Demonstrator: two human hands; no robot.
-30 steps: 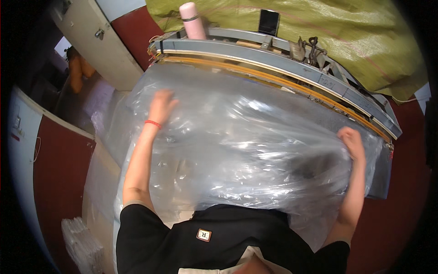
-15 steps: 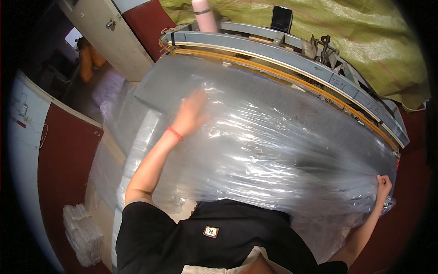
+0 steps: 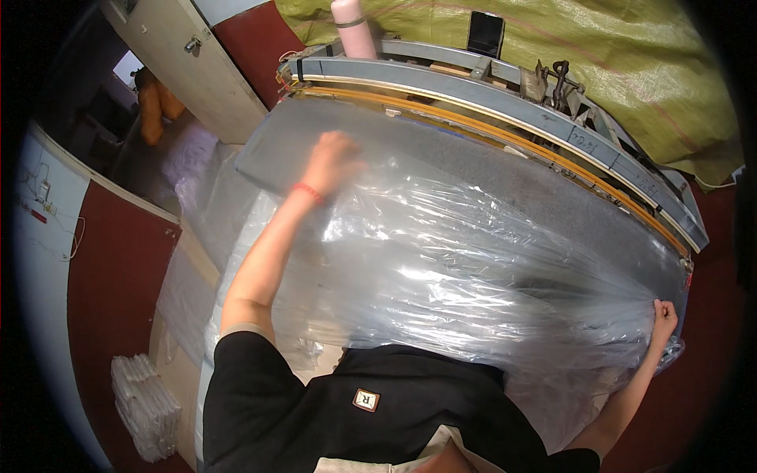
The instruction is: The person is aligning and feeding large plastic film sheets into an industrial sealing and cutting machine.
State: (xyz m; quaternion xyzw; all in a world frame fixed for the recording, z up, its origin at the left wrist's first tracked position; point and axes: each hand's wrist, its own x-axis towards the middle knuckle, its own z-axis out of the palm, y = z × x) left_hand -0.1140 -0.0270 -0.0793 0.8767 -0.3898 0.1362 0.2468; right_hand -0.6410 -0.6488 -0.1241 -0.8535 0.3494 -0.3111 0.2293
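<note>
A wide sheet of clear plastic film (image 3: pixel 441 284) lies wrinkled and shiny over a grey-topped bench (image 3: pixel 552 181). At the bench's right end my right hand (image 3: pixel 665 315) pinches the edge of the film, and creases fan out leftward from its fingers. My left hand (image 3: pixel 333 164), with a red band at the wrist, is over the film at the bench's far left part. Motion smears its fingers, so their pose is unclear. The film hangs down toward my body at the near side.
A long metal frame with an orange strip (image 3: pixel 473 126) runs along the bench's far edge. Behind it stand a pink bottle (image 3: pixel 355 31), a phone-like dark device (image 3: pixel 486 33) and a metal clamp (image 3: pixel 561 83). Stacked clear plastic bags (image 3: pixel 146 406) sit at lower left, near an open door (image 3: pixel 185 59).
My left hand has moved slightly farther away over the film, its arm reaching out more. The right hand stays at the film's edge, almost unmoved.
</note>
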